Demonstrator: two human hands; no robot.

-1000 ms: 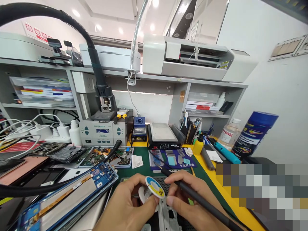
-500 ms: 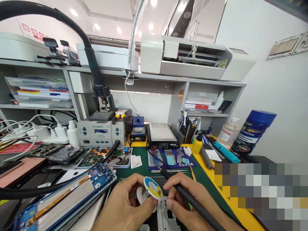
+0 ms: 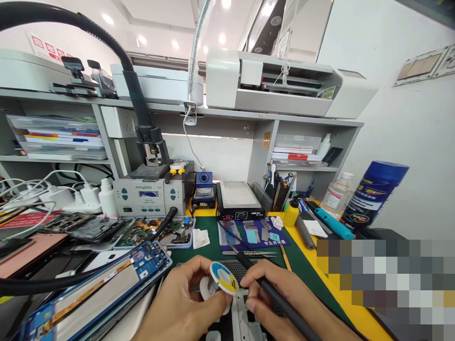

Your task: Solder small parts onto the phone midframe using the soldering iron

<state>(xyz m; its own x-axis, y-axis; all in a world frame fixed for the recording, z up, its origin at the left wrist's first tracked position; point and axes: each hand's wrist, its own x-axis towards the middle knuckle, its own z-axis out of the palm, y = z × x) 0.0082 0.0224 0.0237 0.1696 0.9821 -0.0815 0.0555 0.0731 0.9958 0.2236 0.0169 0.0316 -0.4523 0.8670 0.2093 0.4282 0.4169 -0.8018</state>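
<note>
In the head view my left hand (image 3: 188,296) is closed around a spool of solder wire (image 3: 223,278), its blue and yellow label facing up. A black-handled soldering iron (image 3: 284,303) lies in the pen-like grip of my right hand (image 3: 270,289), its thin metal end pointing up and away. The two hands are close together, with the spool just left of my right fingertips. Below them is a grey metal frame (image 3: 245,315), partly covered by the hands. Behind it shows a dark perforated plate (image 3: 232,266).
At left lie a blue phone chassis (image 3: 106,289), several other phones and a tray of circuit boards (image 3: 177,239). A hot-air station (image 3: 149,196), soldering station (image 3: 204,196) and heating plate (image 3: 238,195) line the back. Tweezers (image 3: 249,254) rest on the green mat; bottles and a blue spray can (image 3: 375,194) stand right.
The spool and my left hand have shifted very slightly left. My right hand and the soldering iron have moved slightly too; both grips stay the same.
</note>
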